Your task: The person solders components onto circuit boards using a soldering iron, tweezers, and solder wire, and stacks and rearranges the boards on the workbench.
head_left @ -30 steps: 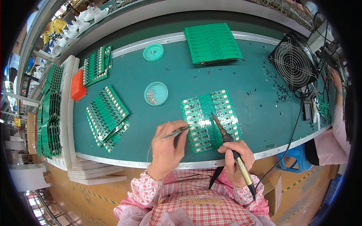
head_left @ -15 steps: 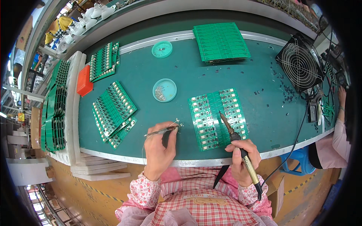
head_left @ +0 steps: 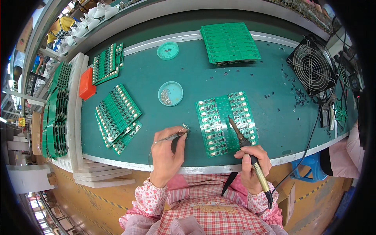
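A pair of metal tweezers (head_left: 168, 138) is pinched in my left hand (head_left: 166, 154), just left of a green circuit board panel (head_left: 219, 129). Tiny pale bits and a thin wire (head_left: 149, 160) show around the tweezers; whether the tips grip a piece is too small to tell. My right hand (head_left: 254, 162) is closed around the handle of a soldering iron (head_left: 244, 143). The iron slants up and left over the panel, its tip over the middle strip between two columns of mounted parts. I cannot tell whether the tip touches the board.
Two round turquoise dishes (head_left: 170, 94) hold small parts. Populated boards (head_left: 119, 109) and a red box (head_left: 87, 84) lie left; a stack of green boards (head_left: 230, 43) lies at the back. A black fan (head_left: 312, 66) stands right, near scattered dark chips. A person's sleeve (head_left: 354, 145) shows far right.
My left hand has shifted very slightly right, and the tweezers have tilted a little. The iron is almost still. At far right, the other person's hand has left its place and the sleeve has moved.
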A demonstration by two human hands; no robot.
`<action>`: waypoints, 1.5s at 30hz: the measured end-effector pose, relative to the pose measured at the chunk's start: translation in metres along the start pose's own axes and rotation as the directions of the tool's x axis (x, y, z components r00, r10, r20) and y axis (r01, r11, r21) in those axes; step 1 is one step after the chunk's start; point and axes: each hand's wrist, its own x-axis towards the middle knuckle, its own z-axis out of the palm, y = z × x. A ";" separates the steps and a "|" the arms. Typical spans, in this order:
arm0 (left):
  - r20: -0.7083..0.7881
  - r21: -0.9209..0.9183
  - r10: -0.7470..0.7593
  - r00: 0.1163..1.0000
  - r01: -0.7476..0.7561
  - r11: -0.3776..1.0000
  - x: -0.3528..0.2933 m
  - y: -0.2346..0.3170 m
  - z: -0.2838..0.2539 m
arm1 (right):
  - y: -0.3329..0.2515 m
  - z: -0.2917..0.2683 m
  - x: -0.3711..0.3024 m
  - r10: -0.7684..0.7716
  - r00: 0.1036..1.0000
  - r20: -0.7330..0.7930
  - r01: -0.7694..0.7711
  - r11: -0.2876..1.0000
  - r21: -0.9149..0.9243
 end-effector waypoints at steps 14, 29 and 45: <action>-0.002 -0.026 0.030 1.000 -0.030 0.999 0.000 0.008 0.004 | 0.001 0.000 -0.001 0.007 1.000 -0.015 -0.007 1.000 0.009; 0.067 -0.078 0.114 0.991 -0.109 0.991 0.003 0.018 0.022 | 0.002 -0.002 -0.001 0.023 1.000 0.006 -0.023 0.999 0.042; 0.072 -0.071 0.111 0.991 -0.106 0.992 0.003 0.017 0.023 | -0.008 -0.007 -0.003 0.005 0.998 0.060 -0.017 0.980 0.200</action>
